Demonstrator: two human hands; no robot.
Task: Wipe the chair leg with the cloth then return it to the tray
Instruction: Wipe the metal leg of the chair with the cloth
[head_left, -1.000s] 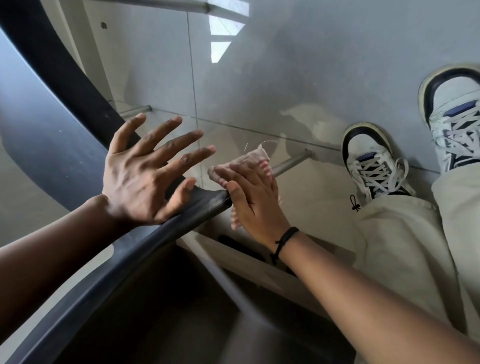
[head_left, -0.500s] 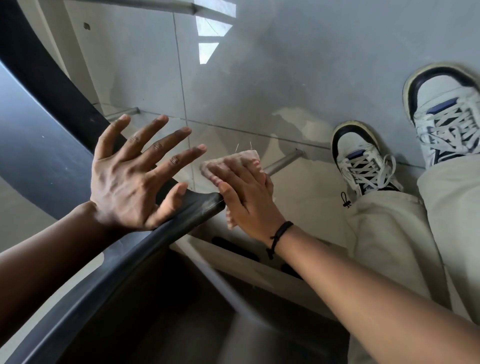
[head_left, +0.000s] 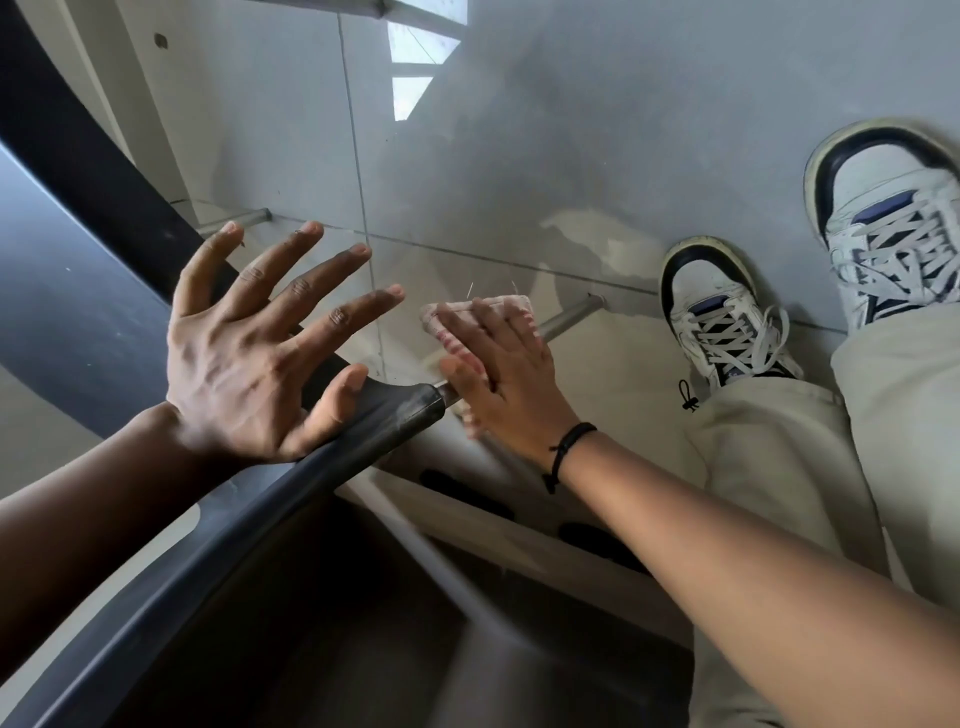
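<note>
My right hand (head_left: 506, 382) is wrapped around a pink and white cloth (head_left: 470, 319), pressing it onto the grey metal chair leg (head_left: 569, 317). The leg runs from under the dark seat edge down to the tiled floor beside my shoe. My left hand (head_left: 260, 358) rests with its heel and thumb on the black chair seat edge (head_left: 395, 415), fingers spread and holding nothing. The upper part of the leg is hidden under the cloth and hand. No tray is in view.
A second chair leg (head_left: 244, 218) reaches the floor at upper left. My two white and navy sneakers (head_left: 722, 317) and beige trousers (head_left: 789, 467) fill the right side. A pale wooden crossbar (head_left: 519, 535) lies below my right wrist. Grey floor tiles (head_left: 519, 156) stretch beyond.
My right hand with the cloth has slid a little along the chair leg, and its lower edge is blurred by motion. My left hand stays on the seat edge.
</note>
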